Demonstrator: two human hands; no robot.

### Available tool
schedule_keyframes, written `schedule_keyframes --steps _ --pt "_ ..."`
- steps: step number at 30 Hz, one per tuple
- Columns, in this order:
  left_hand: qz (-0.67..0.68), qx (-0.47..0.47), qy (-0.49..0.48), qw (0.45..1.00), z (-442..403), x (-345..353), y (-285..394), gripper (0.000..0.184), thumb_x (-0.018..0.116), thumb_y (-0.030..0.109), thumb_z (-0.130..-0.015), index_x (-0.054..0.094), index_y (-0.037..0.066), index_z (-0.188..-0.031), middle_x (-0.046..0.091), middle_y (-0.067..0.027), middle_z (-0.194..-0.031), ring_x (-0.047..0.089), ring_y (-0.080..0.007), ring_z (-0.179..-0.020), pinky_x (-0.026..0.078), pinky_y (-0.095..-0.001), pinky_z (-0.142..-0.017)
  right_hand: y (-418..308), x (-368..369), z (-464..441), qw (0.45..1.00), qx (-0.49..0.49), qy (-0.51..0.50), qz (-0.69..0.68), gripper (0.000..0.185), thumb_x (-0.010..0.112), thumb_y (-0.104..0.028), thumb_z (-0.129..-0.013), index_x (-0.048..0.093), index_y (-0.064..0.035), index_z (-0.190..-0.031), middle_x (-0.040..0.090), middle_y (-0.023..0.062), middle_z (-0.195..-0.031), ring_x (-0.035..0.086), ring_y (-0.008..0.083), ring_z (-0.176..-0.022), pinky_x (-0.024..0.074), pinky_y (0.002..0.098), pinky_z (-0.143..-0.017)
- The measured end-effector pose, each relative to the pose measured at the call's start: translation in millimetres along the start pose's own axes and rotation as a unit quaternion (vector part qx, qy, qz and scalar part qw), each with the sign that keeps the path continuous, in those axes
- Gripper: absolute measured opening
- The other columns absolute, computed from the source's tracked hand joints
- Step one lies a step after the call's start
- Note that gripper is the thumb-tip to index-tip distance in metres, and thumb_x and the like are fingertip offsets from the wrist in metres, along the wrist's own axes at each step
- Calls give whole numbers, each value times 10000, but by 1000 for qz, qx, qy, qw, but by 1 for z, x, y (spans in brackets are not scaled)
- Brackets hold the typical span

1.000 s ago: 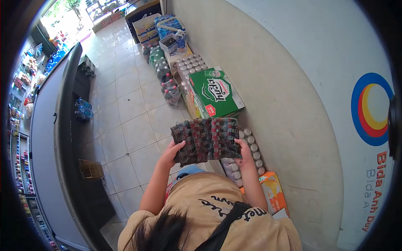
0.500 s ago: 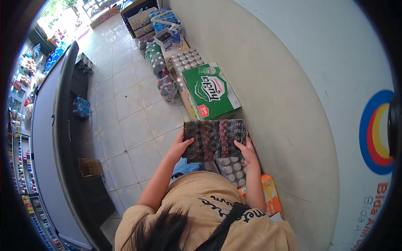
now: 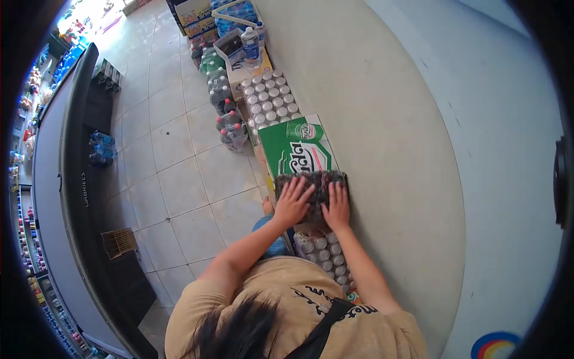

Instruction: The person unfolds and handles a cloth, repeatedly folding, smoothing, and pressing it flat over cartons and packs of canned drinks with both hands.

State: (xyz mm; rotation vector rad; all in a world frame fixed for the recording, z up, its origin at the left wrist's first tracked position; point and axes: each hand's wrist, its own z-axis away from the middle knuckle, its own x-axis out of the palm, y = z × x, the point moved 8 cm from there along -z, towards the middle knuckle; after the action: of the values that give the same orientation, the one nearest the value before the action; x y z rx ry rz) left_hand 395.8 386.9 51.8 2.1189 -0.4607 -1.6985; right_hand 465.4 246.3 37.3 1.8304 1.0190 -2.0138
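Observation:
A dark woven cloth [image 3: 318, 203] with reddish patches, folded into a flat pad, lies against the near end of a green and white Huda beer carton [image 3: 281, 143]. My left hand [image 3: 292, 202] rests on the cloth's left part, fingers stretched and spread. On its right part my right hand [image 3: 336, 206] presses down, also with fingers extended. Neither hand grips the cloth; both palms lie on top. Just below the cloth are silver-topped cans [image 3: 326, 256] in a pack, partly covered by my arms.
Beyond the carton are more packed cans [image 3: 269, 99] and a box with a blue-labelled bottle [image 3: 251, 48]. Bundled soft-drink bottles [image 3: 233, 128] line the tiled floor [image 3: 173, 161]. A pool table [image 3: 57, 197] stands left, with a yellowish basket [image 3: 119, 242] beside it. The wall [image 3: 394, 149] is close on the right.
The cloth has gone from being held up by its sides to lying on the carton's near end. My hands have let go of its edges and now lie flat on it.

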Motion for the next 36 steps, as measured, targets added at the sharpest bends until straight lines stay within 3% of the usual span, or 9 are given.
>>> schedule_keyframes --steps 3,6,10,18,23,25,29,31,36 --pt "-25 20 -47 998 -7 33 -10 612 556 342 -843 396 183 -1412 300 -130 -1499 244 -329 -1399 181 -497 -1130 0 33 -14 998 -8 -37 55 681 526 -238 -887 225 -92 -1481 153 147 -1545 183 430 -1384 170 547 -1123" --pt "-30 -45 -31 998 -37 23 -31 601 535 330 -848 396 176 -1412 313 -118 -1495 254 -311 -1398 181 -493 -1130 -1 40 -54 998 9 -32 50 700 539 -230 -874 220 -89 -1481 151 147 -1545 197 436 -1377 175 542 -1123" --pt "-72 -133 16 988 -83 -2 -81 623 538 334 -829 394 175 -1414 320 -120 -1490 268 -322 -1387 195 -504 -1121 -25 46 -144 997 -61 -31 29 668 534 -234 -874 258 -73 -1461 193 151 -1530 244 436 -1354 210 541 -1113" --pt "-130 -160 54 977 -171 -12 -165 623 515 319 -837 372 194 -1430 315 -134 -1489 273 -360 -1373 195 -539 -1112 -45 65 -266 997 -68 21 38 600 466 -279 -911 290 -101 -1456 212 106 -1533 190 371 -1400 200 522 -1124" --pt "-126 -144 39 981 -185 -3 -151 629 515 320 -831 364 232 -1435 307 -117 -1497 245 -372 -1384 174 -569 -1109 -29 54 -255 997 -64 17 35 616 501 -291 -891 311 -91 -1441 230 111 -1527 207 373 -1396 227 517 -1118" --pt "-133 -137 26 981 -181 1 -135 649 522 321 -822 352 239 -1443 289 -116 -1507 221 -368 -1398 160 -578 -1110 -19 52 -235 999 -50 12 1 647 498 -262 -880 272 -81 -1459 226 116 -1534 207 364 -1403 210 459 -1133" --pt "-76 -115 -46 989 -153 22 -90 669 521 308 -822 325 236 -1457 223 -107 -1539 167 -348 -1424 134 -579 -1115 -5 40 -172 999 16 16 -35 592 511 -205 -845 362 -10 -1384 277 128 -1510 245 364 -1388 247 448 -1122" --pt "-66 -85 -80 991 -137 32 -69 663 513 301 -831 316 227 -1460 210 -103 -1543 164 -335 -1426 128 -575 -1120 6 44 -138 1000 30 -1 -4 610 582 -163 -807 389 9 -1359 315 154 -1476 308 377 -1349 272 465 -1108" --pt "-28 -38 -73 996 -115 35 -55 647 574 307 -809 379 256 -1423 255 -75 -1528 196 -316 -1418 155 -566 -1114 2 44 -100 995 96 -13 -4 691 574 -145 -772 335 10 -1401 254 181 -1503 196 406 -1393 160 509 -1139"
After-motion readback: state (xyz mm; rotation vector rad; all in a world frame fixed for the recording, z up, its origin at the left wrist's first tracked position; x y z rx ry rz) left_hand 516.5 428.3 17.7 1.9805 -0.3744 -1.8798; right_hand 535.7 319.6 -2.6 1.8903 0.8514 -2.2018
